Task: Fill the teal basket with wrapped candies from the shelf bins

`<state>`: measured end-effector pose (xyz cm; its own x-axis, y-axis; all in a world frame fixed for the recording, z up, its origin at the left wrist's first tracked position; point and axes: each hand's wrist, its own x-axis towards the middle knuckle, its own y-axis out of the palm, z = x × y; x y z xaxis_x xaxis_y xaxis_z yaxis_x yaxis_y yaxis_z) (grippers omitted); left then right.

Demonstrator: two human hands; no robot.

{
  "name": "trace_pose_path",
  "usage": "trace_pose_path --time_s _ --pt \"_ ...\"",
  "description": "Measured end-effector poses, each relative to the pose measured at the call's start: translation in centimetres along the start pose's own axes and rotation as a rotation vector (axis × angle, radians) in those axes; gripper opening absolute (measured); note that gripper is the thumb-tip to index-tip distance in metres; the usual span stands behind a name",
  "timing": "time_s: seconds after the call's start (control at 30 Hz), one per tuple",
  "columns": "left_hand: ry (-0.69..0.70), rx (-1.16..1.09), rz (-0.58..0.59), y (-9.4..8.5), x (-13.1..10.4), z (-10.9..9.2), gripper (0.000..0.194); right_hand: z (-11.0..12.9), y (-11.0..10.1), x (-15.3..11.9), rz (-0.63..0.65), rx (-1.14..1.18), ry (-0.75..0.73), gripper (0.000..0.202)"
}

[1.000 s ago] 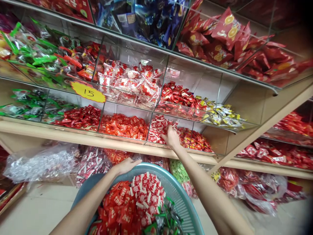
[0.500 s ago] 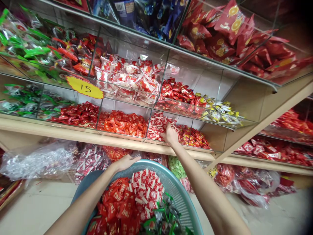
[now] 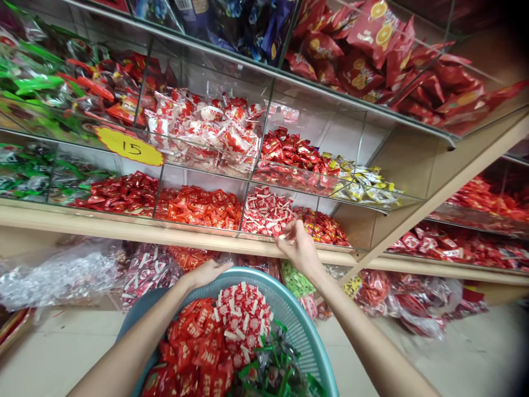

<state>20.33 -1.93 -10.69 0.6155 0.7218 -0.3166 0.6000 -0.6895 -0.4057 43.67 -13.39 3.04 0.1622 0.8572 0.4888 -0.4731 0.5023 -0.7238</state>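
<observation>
A teal plastic basket (image 3: 308, 325) stands in front of me, holding red-orange wrapped candies (image 3: 198, 342), red-and-white wrapped candies (image 3: 243, 317) and green-and-clear packets (image 3: 276, 361). My left hand (image 3: 208, 272) lies over the basket's far left rim, gripping it, its fingertips partly hidden. At the front edge of a low shelf compartment is my right hand (image 3: 298, 247). Its fingers are curled and pinched, with a bit of white and red wrapper showing at the tips. Just behind it is a pile of red-and-white candies (image 3: 264, 212) in the compartment.
Clear dividers split the shelves into candy compartments. A yellow tag (image 3: 130, 145) reading 15 hangs on the left. A slanting wooden upright (image 3: 430, 201) stands at right. Bagged candies (image 3: 151, 270) and a clear plastic bag (image 3: 61, 273) lie beneath the wooden ledge (image 3: 124, 231).
My right hand has drawn back from the red-and-white candy pile, down and slightly right to the compartment's front edge. My left hand stays on the basket rim. The view has shifted slightly.
</observation>
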Motion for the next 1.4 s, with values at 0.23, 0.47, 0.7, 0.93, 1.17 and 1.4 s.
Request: trace_pose_path --time_s 0.23,0.47,0.7,0.93,1.17,1.4 --pt "0.001 -0.014 -0.02 0.3 0.1 0.3 0.066 1.7 2.5 -10.9 0.411 0.119 -0.063 0.019" --pt "0.003 -0.015 -0.016 0.1 -0.4 -0.2 0.066 0.8 4.8 -13.2 0.533 0.09 -0.044 0.021" --pt "0.005 -0.042 0.009 0.1 -0.6 -0.4 0.063 1.0 5.6 -12.7 0.535 0.039 -0.078 0.021" --pt "0.0 -0.05 -0.006 0.2 -0.7 -0.5 0.062 1.2 6.0 -12.8 0.554 -0.096 -0.114 0.024" --pt "0.022 -0.031 -0.029 0.4 -0.4 -0.2 0.062 1.4 6.1 -13.1 0.567 -0.167 -0.103 0.024" --pt "0.01 -0.014 -0.009 0.2 -0.6 -0.7 0.064 1.6 4.3 -10.0 0.38 -0.132 -0.177 0.02"
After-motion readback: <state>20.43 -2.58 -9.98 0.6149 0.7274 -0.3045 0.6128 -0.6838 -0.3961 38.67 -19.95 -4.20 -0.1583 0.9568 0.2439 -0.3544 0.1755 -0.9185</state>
